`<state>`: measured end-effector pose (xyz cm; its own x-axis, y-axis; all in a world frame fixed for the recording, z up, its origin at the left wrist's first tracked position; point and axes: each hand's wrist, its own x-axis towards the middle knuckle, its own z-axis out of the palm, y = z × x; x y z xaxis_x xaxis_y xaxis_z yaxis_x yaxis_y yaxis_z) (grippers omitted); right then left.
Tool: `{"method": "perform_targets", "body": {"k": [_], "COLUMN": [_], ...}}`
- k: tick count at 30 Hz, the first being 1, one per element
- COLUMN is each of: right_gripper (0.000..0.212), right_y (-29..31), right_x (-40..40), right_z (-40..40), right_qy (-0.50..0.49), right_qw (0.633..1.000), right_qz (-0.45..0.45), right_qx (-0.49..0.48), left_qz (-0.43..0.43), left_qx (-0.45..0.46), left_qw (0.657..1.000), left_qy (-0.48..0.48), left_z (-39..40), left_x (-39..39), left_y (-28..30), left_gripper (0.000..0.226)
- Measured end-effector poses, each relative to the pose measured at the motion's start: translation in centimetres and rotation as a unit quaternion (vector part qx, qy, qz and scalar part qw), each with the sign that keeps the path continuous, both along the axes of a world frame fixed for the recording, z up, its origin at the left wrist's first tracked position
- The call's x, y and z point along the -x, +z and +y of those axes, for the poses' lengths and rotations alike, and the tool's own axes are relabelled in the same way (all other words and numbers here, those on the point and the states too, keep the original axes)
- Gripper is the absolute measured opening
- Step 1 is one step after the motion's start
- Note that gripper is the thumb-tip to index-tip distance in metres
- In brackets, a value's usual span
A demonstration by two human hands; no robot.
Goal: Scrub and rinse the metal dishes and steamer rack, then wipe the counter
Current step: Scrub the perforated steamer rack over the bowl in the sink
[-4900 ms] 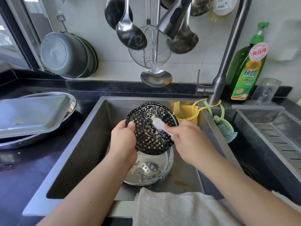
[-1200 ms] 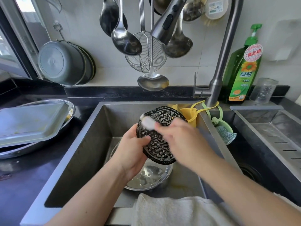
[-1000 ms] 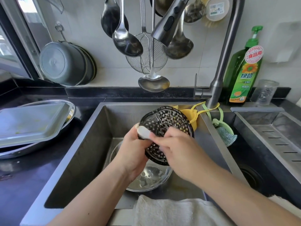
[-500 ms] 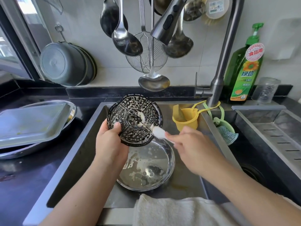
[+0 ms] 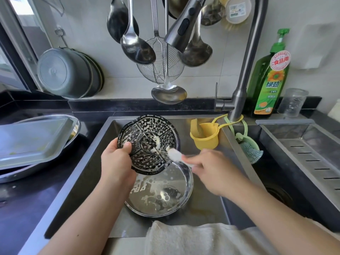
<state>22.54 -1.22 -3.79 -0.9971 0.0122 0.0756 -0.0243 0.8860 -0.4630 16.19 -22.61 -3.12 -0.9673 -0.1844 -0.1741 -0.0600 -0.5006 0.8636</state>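
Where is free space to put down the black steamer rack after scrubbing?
Bare sink floor lies between the round metal dish and the sink's right wall. Dark counter in front of the stacked trays is bare. The faucet corner, with hanging yellow cup, is crowded.

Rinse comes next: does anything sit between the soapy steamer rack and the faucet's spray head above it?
Nothing visible. The steamer rack, held in the left hand, sits below the spray head. The hanging ladle hangs behind that path, near the wall.
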Motion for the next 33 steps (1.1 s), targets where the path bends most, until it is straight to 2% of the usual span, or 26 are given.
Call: {"method": "perform_targets", "body": {"k": [2, 5, 7, 12, 16, 19, 23, 28, 33], "right_gripper": [0.043, 0.045, 0.046, 0.046, 0.049, 0.048, 0.043, 0.046, 0.048], "right_y": [-0.1, 0.6, 0.9, 1.2, 0.8, 0.6, 0.2, 0.0, 0.4], "right_x": [0.2, 1.2, 1.5, 1.2, 1.5, 1.6, 0.9, 0.7, 1.2], "right_z": [0.1, 1.3, 1.8, 1.5, 1.9, 2.1, 1.2, 0.3, -0.1], "right_qy": [-0.004, -0.059, -0.077, -0.053, -0.046, -0.056, -0.044, -0.077, -0.087], "right_qw": [1.0, 0.994, 0.992, 0.991, 0.993, 0.996, 0.999, 0.995, 0.989], "right_qz": [0.011, 0.088, 0.105, 0.124, 0.109, 0.066, -0.024, 0.057, 0.107], "right_qx": [0.011, 0.001, 0.003, -0.002, -0.017, -0.03, 0.001, 0.013, 0.049], "left_qz": [-0.006, -0.001, 0.001, 0.007, 0.011, -0.001, -0.027, -0.017, 0.03], "left_qx": [0.008, 0.047, 0.073, 0.156, 0.187, 0.15, 0.091, 0.091, 0.209], "left_qw": [1.0, 0.997, 0.993, 0.975, 0.971, 0.983, 0.995, 0.995, 0.971], "left_qy": [-0.008, -0.061, -0.095, -0.158, -0.148, -0.103, -0.038, -0.042, -0.115], "left_z": [-0.3, 0.5, 1.2, 1.8, 1.4, 0.5, -0.5, -0.1, 2.0], "left_x": [0.1, -0.3, -0.6, -1.0, -0.9, -0.3, 0.3, 0.0, -1.4], "left_y": [-0.1, -0.2, -0.2, -0.5, -0.3, -0.2, -0.3, -0.4, -0.5], "left_gripper": [0.029, 0.029, 0.029, 0.029, 0.03, 0.03, 0.028, 0.027, 0.031]}}
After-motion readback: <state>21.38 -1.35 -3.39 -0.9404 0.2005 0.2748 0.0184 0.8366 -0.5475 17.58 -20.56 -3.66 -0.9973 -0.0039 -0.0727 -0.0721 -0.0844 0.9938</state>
